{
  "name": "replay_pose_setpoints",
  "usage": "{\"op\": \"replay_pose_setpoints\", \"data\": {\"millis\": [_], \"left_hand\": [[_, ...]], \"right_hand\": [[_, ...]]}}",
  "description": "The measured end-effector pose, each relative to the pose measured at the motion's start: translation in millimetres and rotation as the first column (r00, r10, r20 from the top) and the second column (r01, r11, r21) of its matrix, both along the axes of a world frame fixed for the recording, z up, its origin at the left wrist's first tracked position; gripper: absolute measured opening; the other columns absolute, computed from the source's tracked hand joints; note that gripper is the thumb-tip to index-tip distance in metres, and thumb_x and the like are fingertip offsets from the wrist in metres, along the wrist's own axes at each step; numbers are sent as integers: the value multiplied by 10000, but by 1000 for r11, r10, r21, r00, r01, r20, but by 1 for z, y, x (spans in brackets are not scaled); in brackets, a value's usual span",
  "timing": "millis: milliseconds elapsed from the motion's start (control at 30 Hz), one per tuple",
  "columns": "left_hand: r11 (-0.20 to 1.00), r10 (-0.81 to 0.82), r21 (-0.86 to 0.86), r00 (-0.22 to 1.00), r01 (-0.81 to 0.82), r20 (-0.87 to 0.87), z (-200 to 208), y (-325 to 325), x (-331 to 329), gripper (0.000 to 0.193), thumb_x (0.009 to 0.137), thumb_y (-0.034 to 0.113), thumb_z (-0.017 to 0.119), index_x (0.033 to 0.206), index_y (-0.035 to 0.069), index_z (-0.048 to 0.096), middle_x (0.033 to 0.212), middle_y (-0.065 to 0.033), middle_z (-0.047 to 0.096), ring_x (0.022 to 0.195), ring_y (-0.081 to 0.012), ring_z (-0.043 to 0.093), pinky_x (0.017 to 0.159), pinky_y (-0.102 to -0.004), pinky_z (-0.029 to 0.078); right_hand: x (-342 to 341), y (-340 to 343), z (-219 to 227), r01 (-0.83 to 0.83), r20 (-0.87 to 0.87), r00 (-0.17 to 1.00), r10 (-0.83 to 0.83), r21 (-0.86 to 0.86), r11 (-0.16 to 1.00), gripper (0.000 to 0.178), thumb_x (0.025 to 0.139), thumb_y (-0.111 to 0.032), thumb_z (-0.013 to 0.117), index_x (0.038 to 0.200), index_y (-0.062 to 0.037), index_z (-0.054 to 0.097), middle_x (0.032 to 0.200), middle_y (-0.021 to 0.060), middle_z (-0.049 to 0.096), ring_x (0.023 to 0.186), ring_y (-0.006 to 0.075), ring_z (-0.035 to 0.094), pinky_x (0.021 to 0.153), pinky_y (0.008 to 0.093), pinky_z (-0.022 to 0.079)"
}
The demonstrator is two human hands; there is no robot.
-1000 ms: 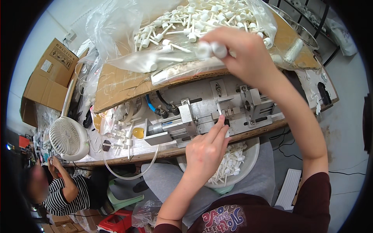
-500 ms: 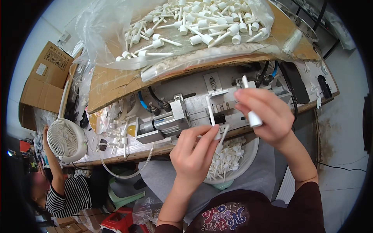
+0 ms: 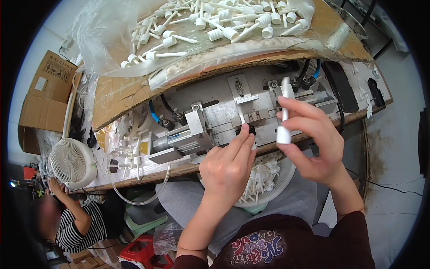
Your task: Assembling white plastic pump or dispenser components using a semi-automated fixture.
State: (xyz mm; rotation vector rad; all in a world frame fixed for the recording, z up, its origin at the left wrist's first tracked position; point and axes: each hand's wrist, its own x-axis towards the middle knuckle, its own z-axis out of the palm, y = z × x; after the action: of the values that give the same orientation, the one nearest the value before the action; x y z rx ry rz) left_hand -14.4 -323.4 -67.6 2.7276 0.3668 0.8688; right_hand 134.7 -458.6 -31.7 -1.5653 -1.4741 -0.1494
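My right hand (image 3: 316,141) is raised over the right side of the metal fixture (image 3: 251,117). It pinches a white capped stick (image 3: 283,134) between thumb and fingers, held upright with its ribbed-looking cap at the bottom. Leaning over the fixture's front edge, my left hand (image 3: 228,168) has its fingers closed on a second white stick (image 3: 242,118). That stick's tip reaches the small metal blocks of the fixture; its lower end is mostly hidden under my fingers. Below my hands, a white basket (image 3: 289,177) holding many white stick pieces rests at my lap.
Cardboard (image 3: 121,96) spans the back, bearing a clear plastic bag (image 3: 107,40) and a heap of white capped sticks (image 3: 224,22). Air cylinders (image 3: 172,143) with hoses flank the fixture. A white fan (image 3: 74,163) stands left, beside another person (image 3: 83,222). A dark phone (image 3: 340,87) lies right.
My left hand has brought its stick forward and down onto the fixture's blocks. My right hand has turned its capped stick more upright, its fingers more spread. The view has shifted slightly.
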Motion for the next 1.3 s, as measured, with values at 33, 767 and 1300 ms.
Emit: {"op": "replay_pose_setpoints", "data": {"millis": [33, 767, 1300], "left_hand": [[1000, -6, 22, 1000, 6, -1, 0, 0, 0, 270, 715, 120, 815, 971, 73, 741, 1076, -33, 736, 590, -172, 613, 566, -273, 483], [985, 122, -50, 870, -165, -479, 123, 218, 48, 849, 816, 460, 737, 1503, 95, 396, 1474, -233, 455, 1324, -372, 494, 1091, -428, 405], [986, 127, -92, 980, -142, -152, 100, 186, 46, 299, 830, 266, 718, 1061, 76, 732, 1035, -115, 661, 836, -228, 674, 825, -361, 518]], "right_hand": [[-2, -1, -1, 11, -4, 1000, -11, -6, 1000, 332, 751, 25, 742, 1064, 19, 629, 1258, 230, 606, 1031, 293, 671, 863, 352, 542], [-28, 27, -25, 140, 511, 860, -10, -217, 966, 128, 708, -79, 636, 816, -30, 587, 1120, 201, 703, 534, 90, 574, 560, 243, 411], [-28, 20, -26, 123, 376, 926, -34, -216, 969, 189, 754, -83, 664, 927, -12, 640, 1174, 144, 690, 678, 137, 660, 616, 278, 481]]}}
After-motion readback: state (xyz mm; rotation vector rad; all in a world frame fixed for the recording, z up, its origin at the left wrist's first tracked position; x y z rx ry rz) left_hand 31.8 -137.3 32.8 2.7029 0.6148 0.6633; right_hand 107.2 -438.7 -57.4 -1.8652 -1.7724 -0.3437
